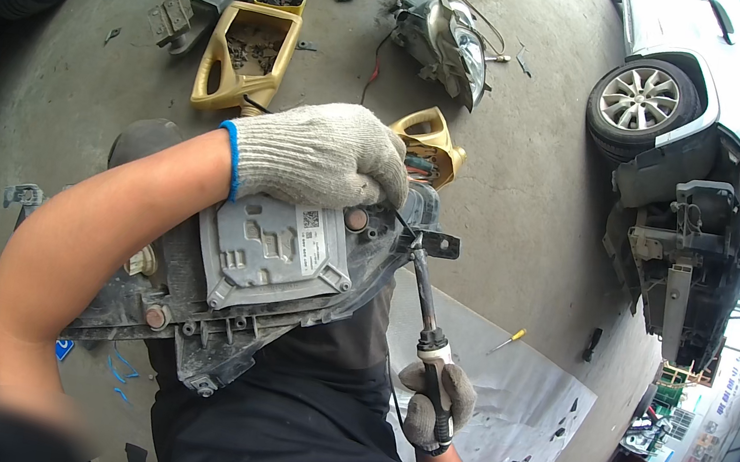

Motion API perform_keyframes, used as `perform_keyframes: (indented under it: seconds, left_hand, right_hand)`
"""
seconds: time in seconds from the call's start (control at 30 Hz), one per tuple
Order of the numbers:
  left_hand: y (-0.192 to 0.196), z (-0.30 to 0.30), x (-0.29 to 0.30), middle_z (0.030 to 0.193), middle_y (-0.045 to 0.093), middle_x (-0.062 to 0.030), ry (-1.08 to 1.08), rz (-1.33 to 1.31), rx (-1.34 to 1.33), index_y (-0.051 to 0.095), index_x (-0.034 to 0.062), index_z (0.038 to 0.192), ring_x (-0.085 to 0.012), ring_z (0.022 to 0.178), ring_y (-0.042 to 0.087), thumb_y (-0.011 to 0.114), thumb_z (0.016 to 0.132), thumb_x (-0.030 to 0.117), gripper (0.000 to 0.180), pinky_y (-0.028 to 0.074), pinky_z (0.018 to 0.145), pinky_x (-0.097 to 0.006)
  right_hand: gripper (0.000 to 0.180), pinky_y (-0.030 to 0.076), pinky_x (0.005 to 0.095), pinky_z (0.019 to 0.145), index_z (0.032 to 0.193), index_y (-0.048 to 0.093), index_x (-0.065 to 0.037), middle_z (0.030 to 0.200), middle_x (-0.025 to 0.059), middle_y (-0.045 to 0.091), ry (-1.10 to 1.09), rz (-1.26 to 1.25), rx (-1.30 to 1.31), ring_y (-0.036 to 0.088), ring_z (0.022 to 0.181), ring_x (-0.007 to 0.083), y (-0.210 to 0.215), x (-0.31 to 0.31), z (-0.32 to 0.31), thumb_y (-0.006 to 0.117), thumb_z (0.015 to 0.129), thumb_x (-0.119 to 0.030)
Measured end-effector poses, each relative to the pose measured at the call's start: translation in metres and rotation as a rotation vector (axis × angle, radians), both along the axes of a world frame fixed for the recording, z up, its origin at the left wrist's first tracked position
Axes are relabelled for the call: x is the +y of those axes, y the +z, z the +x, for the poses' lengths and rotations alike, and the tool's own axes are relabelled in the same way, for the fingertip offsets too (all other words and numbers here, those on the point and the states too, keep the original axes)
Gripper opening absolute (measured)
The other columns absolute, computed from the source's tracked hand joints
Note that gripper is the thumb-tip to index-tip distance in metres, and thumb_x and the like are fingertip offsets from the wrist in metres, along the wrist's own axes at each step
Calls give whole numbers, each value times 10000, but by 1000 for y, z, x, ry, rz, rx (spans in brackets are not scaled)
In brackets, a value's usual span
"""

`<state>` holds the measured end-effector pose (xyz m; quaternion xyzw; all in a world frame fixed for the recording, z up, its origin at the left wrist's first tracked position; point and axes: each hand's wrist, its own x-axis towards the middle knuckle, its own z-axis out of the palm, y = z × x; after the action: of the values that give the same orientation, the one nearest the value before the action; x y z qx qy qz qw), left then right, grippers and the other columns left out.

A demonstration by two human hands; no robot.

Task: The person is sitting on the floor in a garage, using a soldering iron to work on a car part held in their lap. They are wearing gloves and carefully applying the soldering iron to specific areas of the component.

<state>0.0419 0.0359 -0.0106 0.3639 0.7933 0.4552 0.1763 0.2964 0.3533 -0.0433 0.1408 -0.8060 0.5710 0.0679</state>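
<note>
At the upper left, we see a cut-open yellow jug with small pieces inside. From left of centre to the middle, the dark plastic housing lies across our lap, a silver module mounted on it. Our left hand, gloved, closes around a thin black rod above the module. Right of centre, our right hand wraps the handle of a long-shafted tool, its tip at the housing's edge. Further right lies a yellow-handled screwdriver.
</note>
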Motion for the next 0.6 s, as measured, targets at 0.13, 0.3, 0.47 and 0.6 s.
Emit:
perform_keyframes:
  seconds: [0.13,0.3,0.47,0.6]
  left_hand:
    - [-1,-1,0,1063,748,-139,-7,12,4,817,63,1088,-328,1012,721,665,911,166,255,556,953,-423]
    - [0,-2,1,1075,752,-136,-10,-18,-6,820,66,1091,-328,1031,716,661,916,171,258,550,961,-426]
    - [1,-3,1,1076,753,-137,-23,-16,-16,820,68,1104,-329,1037,714,658,918,169,267,546,966,-428]
    - [2,-3,1,1078,754,-139,-35,-6,-12,819,68,1118,-332,1026,718,655,917,164,277,550,958,-428]
  right_hand:
    - [576,613,396,743,1469,542,-77,1063,211,731,4,4,6,759,831,283,-1,1,0,775,947,-153]
    - [555,615,395,751,1443,552,-65,1056,206,737,11,31,-4,763,832,287,3,1,-3,770,936,-124]
    - [550,616,397,758,1432,562,-72,1079,207,734,17,46,-14,770,847,292,2,3,-1,762,920,-91]
    - [563,614,398,755,1441,561,-83,1088,210,732,12,26,-18,774,855,293,1,2,-1,758,913,-77]
